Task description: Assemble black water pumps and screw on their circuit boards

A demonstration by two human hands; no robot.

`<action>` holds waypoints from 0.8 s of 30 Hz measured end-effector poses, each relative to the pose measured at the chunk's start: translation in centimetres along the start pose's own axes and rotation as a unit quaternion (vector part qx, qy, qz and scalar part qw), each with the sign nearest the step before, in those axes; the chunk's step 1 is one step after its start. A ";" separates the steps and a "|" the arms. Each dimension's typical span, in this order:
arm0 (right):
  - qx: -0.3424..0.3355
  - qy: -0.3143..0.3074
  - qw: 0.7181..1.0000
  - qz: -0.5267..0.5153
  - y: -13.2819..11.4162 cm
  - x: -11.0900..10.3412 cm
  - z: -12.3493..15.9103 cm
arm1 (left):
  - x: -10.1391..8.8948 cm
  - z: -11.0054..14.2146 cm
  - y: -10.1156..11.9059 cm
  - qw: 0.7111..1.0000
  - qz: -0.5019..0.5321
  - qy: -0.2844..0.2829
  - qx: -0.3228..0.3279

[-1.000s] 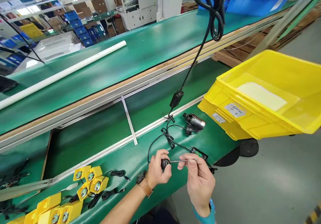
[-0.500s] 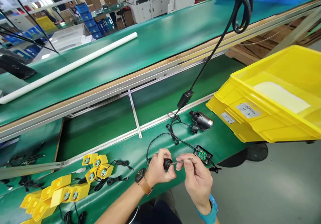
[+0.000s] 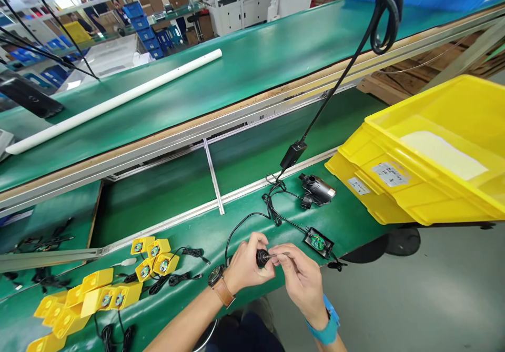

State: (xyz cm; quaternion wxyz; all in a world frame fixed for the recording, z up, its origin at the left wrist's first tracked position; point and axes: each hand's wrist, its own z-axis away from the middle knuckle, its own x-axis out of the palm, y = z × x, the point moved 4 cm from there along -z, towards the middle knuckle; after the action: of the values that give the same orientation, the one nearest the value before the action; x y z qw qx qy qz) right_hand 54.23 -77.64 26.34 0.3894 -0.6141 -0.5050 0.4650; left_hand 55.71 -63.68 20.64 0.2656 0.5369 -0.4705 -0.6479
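My left hand (image 3: 245, 265) is closed around a black round part (image 3: 261, 258) whose open end faces right. A black cable (image 3: 228, 241) loops from the table down to that hand. Pinched between the thumb and fingers of my right hand (image 3: 303, 281) is a slim metal tool (image 3: 273, 256), its tip at the part's open end; its exact kind is hard to make out. Just beyond my right hand lies an open black box with a green circuit board (image 3: 317, 242). Farther back on the green table rests a black pump-like unit (image 3: 317, 190).
Yellow housings with small circuit boards (image 3: 158, 260) and coiled black cables stand at left. Large stacked yellow bins (image 3: 426, 183) jut over the table's right end. A black cord with an inline box (image 3: 293, 154) hangs from above. Behind is a raised green shelf with a white tube (image 3: 118, 104).
My right hand has moved slightly left, closer to my left hand, with the metal tool still at the black part. The camera view has shifted slightly.
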 end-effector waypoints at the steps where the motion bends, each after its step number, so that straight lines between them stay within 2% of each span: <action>1: 0.009 -0.001 1.000 0.006 0.1 0.0 -0.1 | 0.1 0.0 -0.1 1.000 -0.001 0.002 -0.015; 5: 0.046 0.017 0.999 0.022 0.5 -0.7 -0.6 | 0.6 -0.3 -0.1 0.997 0.009 -0.016 -0.070; 8: 0.092 0.034 0.995 0.007 2.2 -1.0 -0.7 | 1.1 -0.6 -0.3 0.995 0.026 -0.012 -0.092; 10: 0.138 0.045 0.989 -0.011 4.4 -0.8 -0.2 | 1.4 -1.1 -1.1 0.989 0.073 0.028 -0.125; 12: 0.180 0.044 0.982 -0.032 7.1 0.3 0.7 | 1.8 -1.9 -3.0 0.961 0.163 0.098 -0.201; 13: 0.198 0.025 0.979 -0.037 8.6 1.2 1.3 | 2.0 -2.4 -4.2 0.938 0.209 0.134 -0.243; 15: 0.245 -0.061 0.968 -0.016 11.5 3.8 2.4 | 2.3 -3.4 -6.7 0.893 0.270 0.184 -0.309; 17: 0.293 -0.144 0.944 0.040 14.0 6.2 3.4 | 2.4 -4.0 -9.2 0.873 0.286 0.204 -0.339; 18: 0.308 -0.167 0.934 0.072 15.0 7.2 3.6 | 2.2 -3.9 -10.3 0.866 0.291 0.209 -0.350; 21: 0.309 -0.167 0.923 0.158 16.7 8.2 3.2 | 1.3 -0.7 -13.1 0.851 0.291 0.215 -0.381; 24: 0.301 -0.166 0.902 0.262 18.0 7.6 3.0 | -0.1 6.7 -15.0 0.830 0.276 0.243 -0.419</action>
State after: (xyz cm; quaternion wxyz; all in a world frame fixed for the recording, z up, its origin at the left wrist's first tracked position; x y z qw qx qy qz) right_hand 56.47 -73.51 7.14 0.3302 -0.4919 -0.2188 0.7753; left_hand 51.80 -55.19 7.10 0.7388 0.3620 -0.2029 -0.5311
